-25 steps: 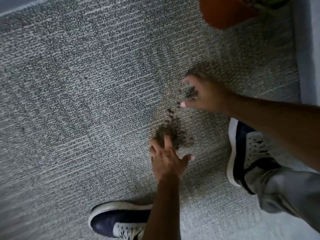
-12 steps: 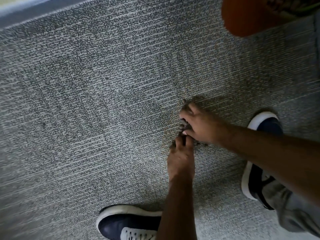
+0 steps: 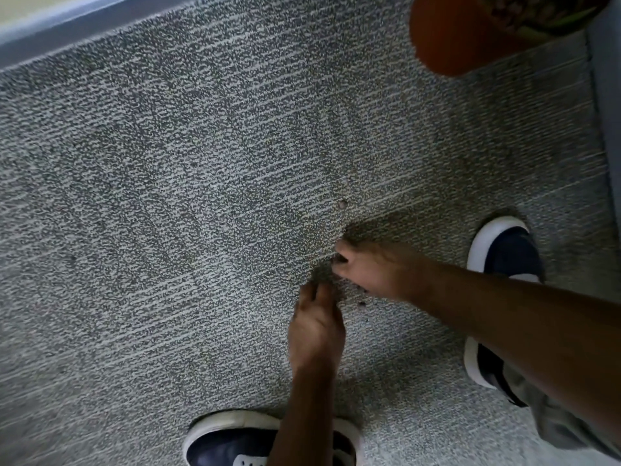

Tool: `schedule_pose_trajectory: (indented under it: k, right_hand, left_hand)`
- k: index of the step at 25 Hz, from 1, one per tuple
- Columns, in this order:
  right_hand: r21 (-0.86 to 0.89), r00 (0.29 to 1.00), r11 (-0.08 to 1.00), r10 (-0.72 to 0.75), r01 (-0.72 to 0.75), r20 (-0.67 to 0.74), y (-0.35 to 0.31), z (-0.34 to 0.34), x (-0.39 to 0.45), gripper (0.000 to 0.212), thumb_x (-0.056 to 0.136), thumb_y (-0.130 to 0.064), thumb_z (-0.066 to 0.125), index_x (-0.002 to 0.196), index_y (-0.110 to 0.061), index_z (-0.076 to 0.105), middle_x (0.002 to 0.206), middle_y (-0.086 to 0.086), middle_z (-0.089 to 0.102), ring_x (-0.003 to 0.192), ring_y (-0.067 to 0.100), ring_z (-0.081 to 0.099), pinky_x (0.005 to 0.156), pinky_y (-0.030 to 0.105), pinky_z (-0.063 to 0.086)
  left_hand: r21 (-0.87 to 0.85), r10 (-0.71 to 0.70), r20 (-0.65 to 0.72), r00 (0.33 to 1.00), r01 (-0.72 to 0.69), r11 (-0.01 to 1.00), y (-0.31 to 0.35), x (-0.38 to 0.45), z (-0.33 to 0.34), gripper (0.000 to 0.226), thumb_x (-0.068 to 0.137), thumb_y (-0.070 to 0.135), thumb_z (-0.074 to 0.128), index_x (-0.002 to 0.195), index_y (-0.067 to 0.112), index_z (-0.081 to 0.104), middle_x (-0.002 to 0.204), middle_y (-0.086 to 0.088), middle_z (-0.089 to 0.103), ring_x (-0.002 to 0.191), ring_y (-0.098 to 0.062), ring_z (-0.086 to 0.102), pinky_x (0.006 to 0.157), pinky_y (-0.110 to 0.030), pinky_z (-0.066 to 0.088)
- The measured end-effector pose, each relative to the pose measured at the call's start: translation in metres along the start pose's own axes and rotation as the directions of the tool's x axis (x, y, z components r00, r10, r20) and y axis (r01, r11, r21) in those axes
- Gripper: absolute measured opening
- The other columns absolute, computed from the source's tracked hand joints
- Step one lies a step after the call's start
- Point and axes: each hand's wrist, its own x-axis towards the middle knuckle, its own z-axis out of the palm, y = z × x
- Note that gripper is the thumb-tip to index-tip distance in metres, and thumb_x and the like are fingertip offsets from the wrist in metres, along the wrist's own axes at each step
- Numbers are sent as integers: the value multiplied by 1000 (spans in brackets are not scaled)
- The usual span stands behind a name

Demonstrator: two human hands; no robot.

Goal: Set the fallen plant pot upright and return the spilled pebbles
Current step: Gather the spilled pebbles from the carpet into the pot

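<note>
A terracotta plant pot [image 3: 450, 38] stands at the top right, with dark pebbles and leaves [image 3: 537, 11] in its top. On the grey carpet, my right hand [image 3: 373, 267] is curled around a clump of dark pebbles [image 3: 339, 260] at its fingertips. Just below it, my left hand [image 3: 316, 327] lies palm down. Its fingers are bunched together and the tips touch the carpet beside the right hand; the palm is hidden. One pale pebble [image 3: 342, 204] lies alone above the hands. A few dark crumbs [image 3: 362, 302] sit under my right wrist.
My left shoe [image 3: 235, 442] is at the bottom centre and my right shoe [image 3: 500, 257] is at the right. A grey skirting strip [image 3: 67, 31] runs along the top left. A pale grey vertical surface [image 3: 608, 129] borders the right edge beside the pot.
The hands have come together over the spilled pebbles. The loose pile seen a second ago is gone from the carpet, and my left hand went from spread to bunched fingers.
</note>
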Motion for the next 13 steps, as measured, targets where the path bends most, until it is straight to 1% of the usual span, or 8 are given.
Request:
schedule_pose_trajectory:
  k: [2, 4, 6, 8, 9, 10, 12, 13]
  right_hand:
    - [-67, 1000, 998, -12, 11, -15, 7, -4, 3, 20, 92, -14, 57, 112, -13, 58, 118, 11, 54, 78, 23, 66, 59, 34, 52]
    - [-22, 997, 999, 39, -40, -63, 14, -6, 4, 20, 90, -12, 56, 110, -13, 61, 113, 9, 59, 81, 24, 68, 63, 33, 52]
    - [179, 983, 975, 152, -132, -103, 21, -14, 1, 16, 89, -17, 57, 103, -15, 62, 104, 6, 60, 85, 25, 66, 70, 35, 56]
    - [459, 943, 876, 263, -146, -202, 26, -27, -7, 8, 83, -18, 64, 90, -15, 65, 90, 3, 60, 79, 21, 62, 69, 38, 55]
    - [563, 909, 818, 316, -115, -273, 30, -35, -14, 7, 80, -16, 68, 86, -14, 66, 84, 2, 60, 75, 19, 61, 66, 39, 54]
    - [634, 862, 768, 377, -86, -340, 35, -45, -24, 6, 78, -16, 71, 83, -14, 67, 79, 0, 61, 71, 16, 61, 63, 38, 53]
    - [719, 745, 692, 511, -60, -429, 50, -71, -44, 8, 79, -22, 75, 82, -20, 69, 74, -5, 65, 66, 8, 63, 60, 34, 54]
    - [739, 679, 672, 569, -59, -464, 61, -86, -54, 10, 79, -27, 76, 83, -22, 69, 73, -7, 66, 65, 6, 65, 58, 27, 54]
  left_hand:
    - [-76, -41, -104, 994, 33, 997, -7, 6, -14, 14, 87, 3, 60, 98, 9, 66, 97, -12, 63, 72, -34, 63, 57, -39, 53]
    - [-160, -75, -175, 982, 47, 986, -8, 15, -28, 14, 84, -1, 64, 95, 8, 67, 91, -10, 64, 70, -29, 63, 59, -40, 55]
    - [-263, -111, -230, 967, 48, 964, 6, 31, -42, 16, 83, 0, 67, 95, 10, 68, 89, -6, 66, 72, -21, 66, 63, -36, 58]
    - [-359, -140, -269, 953, 36, 933, 31, 52, -57, 13, 85, 6, 67, 94, 15, 68, 88, -1, 69, 74, -13, 67, 66, -21, 57]
    - [-397, -144, -282, 948, 22, 917, 48, 64, -65, 11, 86, 10, 67, 94, 18, 67, 87, 1, 70, 75, -9, 68, 66, -13, 53]
    - [-435, -144, -290, 946, 4, 900, 67, 77, -73, 10, 87, 13, 67, 93, 21, 66, 87, 4, 70, 76, -6, 68, 66, -9, 51]
    - [-524, -132, -296, 946, -45, 850, 109, 102, -92, 10, 86, 16, 67, 91, 25, 65, 84, 10, 70, 76, 0, 68, 67, -13, 53]
    - [-565, -116, -303, 946, -80, 821, 132, 114, -101, 11, 85, 16, 67, 90, 25, 65, 82, 12, 70, 75, 2, 67, 67, -15, 53]
